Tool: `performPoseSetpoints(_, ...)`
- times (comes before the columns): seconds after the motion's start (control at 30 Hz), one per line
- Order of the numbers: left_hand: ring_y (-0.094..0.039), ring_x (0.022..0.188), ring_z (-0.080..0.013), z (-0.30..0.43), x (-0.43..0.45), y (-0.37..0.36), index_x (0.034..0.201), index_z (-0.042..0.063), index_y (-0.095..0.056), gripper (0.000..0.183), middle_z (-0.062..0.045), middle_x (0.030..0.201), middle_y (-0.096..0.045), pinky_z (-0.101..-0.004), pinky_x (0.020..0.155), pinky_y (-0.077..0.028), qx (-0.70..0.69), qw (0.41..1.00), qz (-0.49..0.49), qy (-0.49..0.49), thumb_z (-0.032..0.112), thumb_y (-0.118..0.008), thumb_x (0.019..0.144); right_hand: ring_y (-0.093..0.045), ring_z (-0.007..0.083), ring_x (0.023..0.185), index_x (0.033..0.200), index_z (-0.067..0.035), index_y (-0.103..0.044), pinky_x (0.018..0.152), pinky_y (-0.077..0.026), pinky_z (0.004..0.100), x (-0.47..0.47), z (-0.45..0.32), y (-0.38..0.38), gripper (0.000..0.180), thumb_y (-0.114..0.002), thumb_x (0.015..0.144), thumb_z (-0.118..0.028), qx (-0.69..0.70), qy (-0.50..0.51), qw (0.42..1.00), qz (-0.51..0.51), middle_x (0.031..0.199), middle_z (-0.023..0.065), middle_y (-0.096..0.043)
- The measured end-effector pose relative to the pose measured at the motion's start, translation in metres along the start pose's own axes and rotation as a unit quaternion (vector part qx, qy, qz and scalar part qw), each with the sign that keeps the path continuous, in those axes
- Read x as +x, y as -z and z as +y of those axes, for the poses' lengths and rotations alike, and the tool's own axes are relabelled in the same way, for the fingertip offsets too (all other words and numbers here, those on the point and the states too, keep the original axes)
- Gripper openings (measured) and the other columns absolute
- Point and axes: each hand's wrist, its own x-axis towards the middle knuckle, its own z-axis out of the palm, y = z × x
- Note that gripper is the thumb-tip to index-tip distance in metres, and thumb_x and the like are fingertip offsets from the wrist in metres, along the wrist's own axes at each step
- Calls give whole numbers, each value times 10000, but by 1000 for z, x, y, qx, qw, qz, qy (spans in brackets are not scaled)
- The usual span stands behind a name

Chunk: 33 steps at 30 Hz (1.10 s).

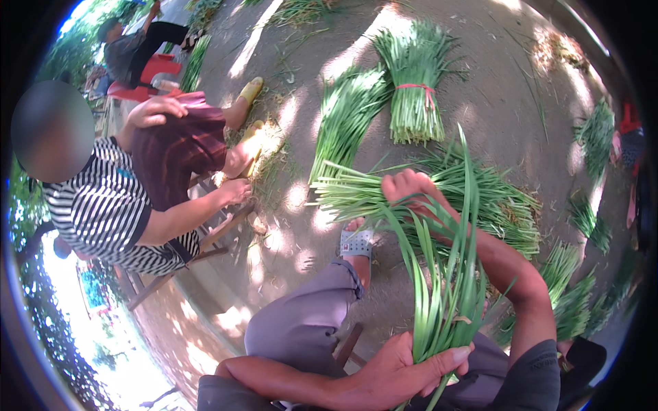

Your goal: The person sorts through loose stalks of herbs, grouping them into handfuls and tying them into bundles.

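My left hand (pixel 414 367) is closed around a small bunch of flat green garlic chive leaves (pixel 447 303) low over my lap, the thumb lying across them. Farther out, my right hand (pixel 411 192) grips a bunch of garlic chives (pixel 347 191) with its pale stalk ends pointing left. Some leaves pass between the two hands; whether both hold one bunch I cannot tell. Beneath my right forearm lies a loose pile of chives (pixel 504 210) on the ground. Beyond it are a bundle tied with red string (pixel 416 100) and a loose heap of chives (pixel 347 123).
At the left a person in a striped shirt (pixel 103 210) sits on a wooden chair (pixel 226 226). Another person (pixel 128 51) sits farther back near a red plastic stool (pixel 162 67). More chive bunches (pixel 573 303) lie at the right. My sandalled foot (pixel 355 244) rests before the pile.
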Motion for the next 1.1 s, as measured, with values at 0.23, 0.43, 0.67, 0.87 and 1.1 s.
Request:
performPoseSetpoints(0.23,-500,592,-40,11,-38,11,960,42,-649,203,17,759,-617,-207,514,-389,-100,993,-3,-67,241,-613,982,-581,183,763,816,-99,-562,727,-493,349,74,-65,-16,180,-673,848,-238,329,40,942,-52,824,56,-575)
performPoseSetpoints(0.43,-540,653,-62,12,-55,45,965,44,-649,197,13,793,-631,-220,568,-426,-67,981,0,-184,239,-622,977,-597,191,775,837,-98,-581,733,-499,356,101,-96,-17,180,-678,844,-249,310,34,944,-110,839,59,-594)
performPoseSetpoints(0.67,-504,611,-40,24,-73,77,960,43,-651,206,22,764,-609,-210,530,-392,-127,972,-10,-197,244,-609,985,-616,200,791,860,-97,-602,741,-507,363,95,-115,-19,186,-684,840,-263,322,5,935,-150,855,63,-616)
performPoseSetpoints(0.87,-452,522,-29,19,-79,83,914,46,-649,214,23,734,-596,-201,466,-349,-196,970,-41,-140,244,-609,985,-631,207,804,880,-96,-620,748,-513,370,71,-130,-9,197,-689,836,-275,362,-39,917,-165,870,66,-636)
performPoseSetpoints(1.1,-475,531,-28,-1,-87,59,1058,49,-614,195,-6,859,-648,-180,471,-373,-135,982,-71,-108,233,-579,1003,-650,217,819,904,-95,-641,755,-520,378,13,-141,24,214,-694,832,-289,482,-158,845,-167,887,70,-658)
